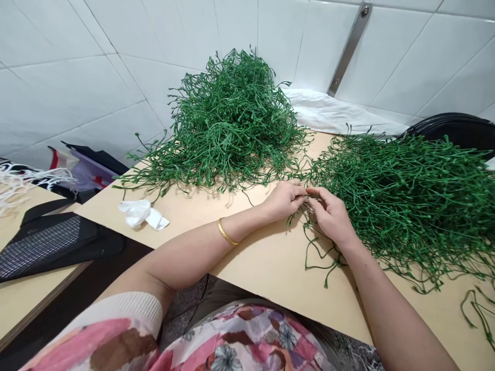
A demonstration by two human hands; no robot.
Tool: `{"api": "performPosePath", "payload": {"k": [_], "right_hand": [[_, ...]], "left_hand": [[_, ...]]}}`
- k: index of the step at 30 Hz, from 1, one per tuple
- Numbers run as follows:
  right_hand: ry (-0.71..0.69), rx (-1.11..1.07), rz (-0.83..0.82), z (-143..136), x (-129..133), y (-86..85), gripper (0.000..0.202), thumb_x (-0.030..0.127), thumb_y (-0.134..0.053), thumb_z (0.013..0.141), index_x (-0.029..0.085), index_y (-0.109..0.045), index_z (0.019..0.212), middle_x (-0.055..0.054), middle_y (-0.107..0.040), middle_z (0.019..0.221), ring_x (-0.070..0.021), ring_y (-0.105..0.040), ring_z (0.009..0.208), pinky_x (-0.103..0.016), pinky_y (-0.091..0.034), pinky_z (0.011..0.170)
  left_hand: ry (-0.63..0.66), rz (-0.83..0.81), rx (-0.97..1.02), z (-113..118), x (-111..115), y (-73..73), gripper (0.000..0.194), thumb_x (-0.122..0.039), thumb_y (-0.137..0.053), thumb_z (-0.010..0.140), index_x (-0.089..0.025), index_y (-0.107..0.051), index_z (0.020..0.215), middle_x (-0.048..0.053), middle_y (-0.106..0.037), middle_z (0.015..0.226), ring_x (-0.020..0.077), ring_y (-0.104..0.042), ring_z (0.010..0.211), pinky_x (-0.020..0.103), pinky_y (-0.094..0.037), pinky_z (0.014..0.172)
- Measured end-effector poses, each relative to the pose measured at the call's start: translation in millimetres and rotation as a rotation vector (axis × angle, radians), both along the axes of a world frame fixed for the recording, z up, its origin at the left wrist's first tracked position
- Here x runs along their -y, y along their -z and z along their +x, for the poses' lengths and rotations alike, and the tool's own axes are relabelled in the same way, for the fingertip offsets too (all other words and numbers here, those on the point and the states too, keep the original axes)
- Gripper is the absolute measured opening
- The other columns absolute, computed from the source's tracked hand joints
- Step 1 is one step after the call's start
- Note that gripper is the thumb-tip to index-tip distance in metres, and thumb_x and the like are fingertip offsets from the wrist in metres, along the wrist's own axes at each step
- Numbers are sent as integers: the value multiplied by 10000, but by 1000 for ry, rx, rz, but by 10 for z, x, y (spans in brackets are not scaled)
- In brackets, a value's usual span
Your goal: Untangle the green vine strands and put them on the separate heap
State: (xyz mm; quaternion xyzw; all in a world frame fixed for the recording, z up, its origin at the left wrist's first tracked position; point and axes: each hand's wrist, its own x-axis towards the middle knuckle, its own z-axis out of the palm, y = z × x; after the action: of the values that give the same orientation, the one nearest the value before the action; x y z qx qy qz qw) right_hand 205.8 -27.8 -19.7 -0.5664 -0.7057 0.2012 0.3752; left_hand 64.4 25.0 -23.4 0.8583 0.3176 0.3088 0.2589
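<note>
My left hand (285, 200), with a gold bracelet (225, 232) farther down its forearm, pinches a thin green plastic-looking stem (306, 198) above the table. My right hand (331, 215) meets it fingertip to fingertip and closes on the same stem; the exact join is hidden by the fingers. A few loose green stems (324, 266) with budded ends lie on the table below the right hand. Behind the left hand rises a tall heap of such stems (235, 121). A second, wider pile (417, 201) spreads beside my right forearm.
White crumpled tissue (139, 212) lies on the light wooden table (270, 270), left of my arm. At far left are a black mesh bag (46, 242) and white strands (31, 178). White cloth (332, 111) and a black rounded item (452, 128) sit by the tiled wall (174, 31).
</note>
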Motion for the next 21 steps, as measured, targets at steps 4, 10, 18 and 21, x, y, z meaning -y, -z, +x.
{"api": "performPosePath", "payload": {"k": [4,10,18,21], "right_hand": [[67,129,3,-13,14,-10,287,147,-423,757,153,-588,991,-71,-660,874,-154,-559,655,-272,-422,633],[44,223,32,15,18,-15,279,167,-391,801,154,-576,1008,-66,-652,819,-167,-567,667,-265,-406,623],[-130,229,136,61,-10,37,283,227,-391,848,144,-532,1079,-102,-609,1023,-186,-559,903,-285,-419,771],[-85,212,166,59,-7,47,242,248,-367,874,161,-562,988,-73,-627,908,-163,-566,803,-255,-412,699]], "left_hand": [[41,45,-56,11,22,2,222,-129,-413,763,-140,-559,596,21,-465,641,109,-413,622,240,-313,600],[-32,-135,53,21,42,1,145,-132,-447,714,-131,-566,630,-13,-466,571,90,-392,566,230,-295,560],[73,-410,243,-13,-9,13,177,-154,-474,699,-125,-518,530,-42,-413,490,65,-371,519,210,-289,521],[206,-428,299,-11,-20,36,165,-193,-517,701,-122,-528,551,-37,-422,508,71,-388,533,214,-310,530]]}}
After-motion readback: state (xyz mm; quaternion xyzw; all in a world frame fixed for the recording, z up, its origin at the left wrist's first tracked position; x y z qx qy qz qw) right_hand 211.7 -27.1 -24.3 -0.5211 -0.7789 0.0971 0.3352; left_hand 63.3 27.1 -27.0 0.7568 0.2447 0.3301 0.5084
